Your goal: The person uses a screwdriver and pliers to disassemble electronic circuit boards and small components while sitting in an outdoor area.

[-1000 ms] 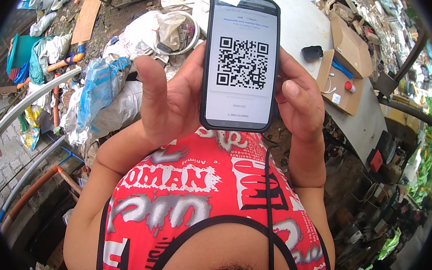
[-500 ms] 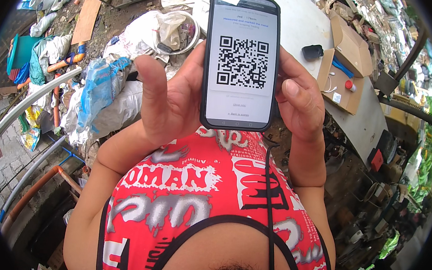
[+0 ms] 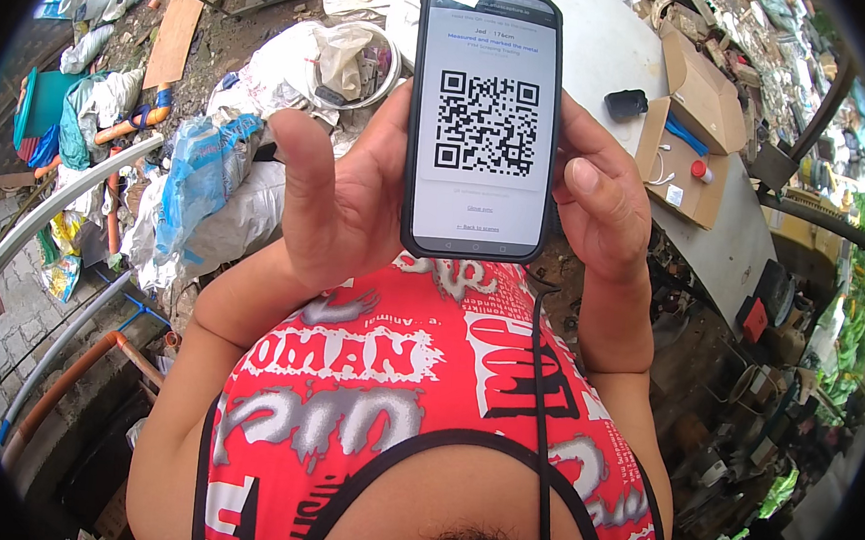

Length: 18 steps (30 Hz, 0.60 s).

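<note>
An upright smartphone in a black case is held in front of my chest, its lit screen facing me. On the screen is a large black-and-white square code with short lines of text above and below. My left hand supports the phone's left side; its fingers go behind the case and its thumb sticks up, off the screen. From the other side my right hand grips the right edge, thumb bent beside the case. The fingertips behind the phone are hidden. A black cord hangs down over my red printed top.
Beyond my right hand, an open cardboard box with a white cable and a red-capped item lies on a pale board, near a black case. At left are a white bucket, plastic sacks and curved pipes. Scrap covers the right side.
My hands and the smartphone have barely moved. The screen still shows a square code.
</note>
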Each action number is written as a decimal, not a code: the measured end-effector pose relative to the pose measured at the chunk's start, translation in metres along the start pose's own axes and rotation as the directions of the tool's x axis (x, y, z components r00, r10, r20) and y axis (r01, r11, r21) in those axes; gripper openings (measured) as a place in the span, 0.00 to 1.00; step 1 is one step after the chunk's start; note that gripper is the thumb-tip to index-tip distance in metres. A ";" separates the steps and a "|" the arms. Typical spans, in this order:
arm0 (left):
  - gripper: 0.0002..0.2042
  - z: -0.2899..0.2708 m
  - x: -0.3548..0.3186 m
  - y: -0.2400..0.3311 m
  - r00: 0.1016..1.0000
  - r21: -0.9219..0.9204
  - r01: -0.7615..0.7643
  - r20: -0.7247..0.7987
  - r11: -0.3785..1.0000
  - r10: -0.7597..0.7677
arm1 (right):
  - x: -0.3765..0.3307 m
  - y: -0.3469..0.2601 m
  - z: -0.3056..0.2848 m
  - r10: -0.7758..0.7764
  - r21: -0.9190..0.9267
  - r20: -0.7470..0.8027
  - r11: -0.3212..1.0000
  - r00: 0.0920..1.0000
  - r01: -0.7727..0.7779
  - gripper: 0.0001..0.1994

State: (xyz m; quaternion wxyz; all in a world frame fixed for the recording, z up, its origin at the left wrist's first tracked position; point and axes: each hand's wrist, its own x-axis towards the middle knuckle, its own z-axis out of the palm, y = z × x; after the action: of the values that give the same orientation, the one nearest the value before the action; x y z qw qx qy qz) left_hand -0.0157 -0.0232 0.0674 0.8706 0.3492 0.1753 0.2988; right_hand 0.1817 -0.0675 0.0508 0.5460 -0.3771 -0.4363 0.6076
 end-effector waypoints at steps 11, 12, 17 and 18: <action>0.61 0.000 0.000 -0.004 1.000 -0.078 -0.006 -0.008 0.997 0.005 | -0.003 0.003 -0.001 0.064 0.036 0.001 0.997 0.998 -0.064 0.39; 0.61 -0.001 0.000 -0.004 1.000 -0.062 0.004 -0.017 0.998 -0.005 | -0.004 0.002 0.001 0.087 0.044 -0.014 0.995 0.996 -0.086 0.43; 0.61 0.000 0.002 -0.006 0.999 -0.051 0.028 -0.018 0.998 -0.029 | -0.009 -0.004 0.010 0.071 0.033 0.011 0.997 0.997 -0.072 0.46; 0.61 -0.001 0.003 -0.008 0.999 -0.039 0.028 -0.026 0.999 -0.029 | -0.010 -0.001 0.008 0.039 0.023 0.030 0.999 0.999 -0.040 0.46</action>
State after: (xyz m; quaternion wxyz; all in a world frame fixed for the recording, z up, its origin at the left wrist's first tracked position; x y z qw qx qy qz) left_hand -0.0105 -0.0253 0.0611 0.8790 0.3257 0.1860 0.2944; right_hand 0.1754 -0.0783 0.0541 0.5318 -0.3702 -0.4298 0.6288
